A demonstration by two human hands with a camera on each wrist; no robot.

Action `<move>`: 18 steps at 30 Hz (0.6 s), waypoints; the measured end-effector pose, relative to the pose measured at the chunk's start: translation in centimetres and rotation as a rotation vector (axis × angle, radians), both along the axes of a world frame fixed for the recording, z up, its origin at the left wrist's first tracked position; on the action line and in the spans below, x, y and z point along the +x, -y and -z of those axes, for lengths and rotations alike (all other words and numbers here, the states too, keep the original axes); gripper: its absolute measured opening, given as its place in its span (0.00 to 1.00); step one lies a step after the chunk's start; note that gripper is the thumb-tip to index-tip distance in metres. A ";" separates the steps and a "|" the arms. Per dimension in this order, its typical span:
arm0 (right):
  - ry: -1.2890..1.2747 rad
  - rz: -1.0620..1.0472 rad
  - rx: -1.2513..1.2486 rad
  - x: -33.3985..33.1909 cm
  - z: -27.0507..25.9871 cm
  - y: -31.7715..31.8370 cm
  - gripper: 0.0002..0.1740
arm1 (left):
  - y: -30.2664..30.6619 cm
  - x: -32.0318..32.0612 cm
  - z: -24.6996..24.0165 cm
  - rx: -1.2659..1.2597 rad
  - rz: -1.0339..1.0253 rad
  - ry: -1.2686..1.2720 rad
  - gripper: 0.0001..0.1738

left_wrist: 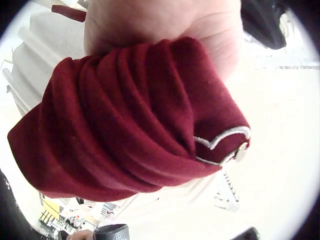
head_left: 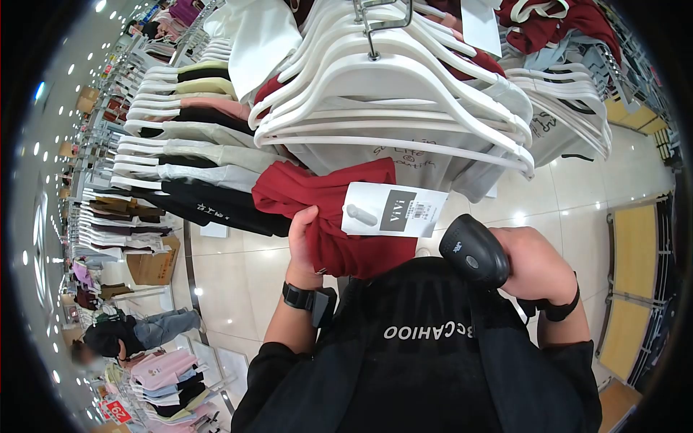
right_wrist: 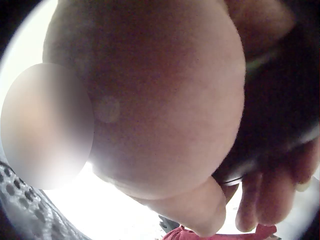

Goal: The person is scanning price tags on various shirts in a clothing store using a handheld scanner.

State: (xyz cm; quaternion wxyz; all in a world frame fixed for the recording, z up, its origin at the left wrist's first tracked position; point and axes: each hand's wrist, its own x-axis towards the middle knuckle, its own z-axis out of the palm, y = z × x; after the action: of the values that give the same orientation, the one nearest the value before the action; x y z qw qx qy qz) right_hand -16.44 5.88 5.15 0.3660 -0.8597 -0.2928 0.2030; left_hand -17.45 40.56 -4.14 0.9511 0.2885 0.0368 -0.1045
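My left hand [head_left: 304, 242] grips a folded dark red garment [head_left: 368, 254], its thumb lying over the cloth in the head view. On top of the garment lies a white price tag [head_left: 435, 206] with a grey ViVi block and a barcode. The left wrist view shows the bunched red cloth [left_wrist: 120, 125] with a silvery heart outline at one end. A black handheld barcode scanner [head_left: 473, 252] is in my right hand [head_left: 538, 263], its head close to the tag's right edge. Seen from the right wrist, the fingers curl round the scanner's dark body [right_wrist: 280, 110].
White hangers [head_left: 404, 83] with grey and red tops hang on a rack just ahead. Left of it, more tops [head_left: 209, 155] hang in a row. A cardboard box [head_left: 155, 261] stands on the tiled floor, and a person in black [head_left: 126, 335] is at the far left.
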 end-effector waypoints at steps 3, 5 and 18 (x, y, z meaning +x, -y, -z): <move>0.024 0.007 0.115 -0.1 -0.9 -0.5 0.20 | 0.7 -0.3 -0.5 0.010 0.015 -0.055 0.33; 0.051 0.014 0.187 -0.2 -1.2 -1.7 0.22 | 2.0 -0.5 -1.0 0.073 0.059 -0.119 0.31; 0.100 0.059 0.279 0.9 -0.1 -3.9 0.34 | 5.9 -2.2 -4.9 0.670 0.516 0.386 0.55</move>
State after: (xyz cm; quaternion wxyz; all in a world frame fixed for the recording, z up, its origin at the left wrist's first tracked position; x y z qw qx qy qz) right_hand -15.51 9.80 5.21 0.4725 -0.8179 -0.3105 0.1065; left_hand -19.62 34.67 0.76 0.7378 0.5939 -0.1822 -0.2643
